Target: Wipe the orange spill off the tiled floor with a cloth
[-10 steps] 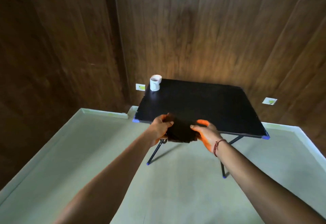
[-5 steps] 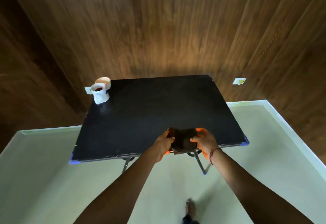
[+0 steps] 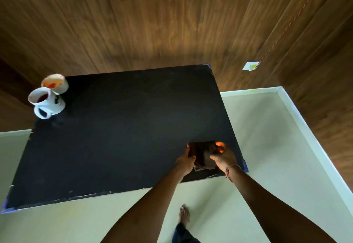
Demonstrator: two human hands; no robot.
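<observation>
A dark brown folded cloth (image 3: 202,154) rests on the near right part of the black table (image 3: 122,133). My left hand (image 3: 186,161) grips its left edge and my right hand (image 3: 223,156) grips its right side. Orange stains show on my right fingertips. No orange spill is visible on the pale floor (image 3: 257,147) in this view.
Two white cups stand at the table's far left corner: a mug (image 3: 46,103) with dark liquid and a cup (image 3: 55,83) with orange residue. Wood-panelled walls close the back and right. My bare foot (image 3: 184,216) stands on the floor near the table's front edge.
The view has come closer and tilted down over the table. Both hands carried the cloth from the front edge further onto the tabletop, toward its right corner.
</observation>
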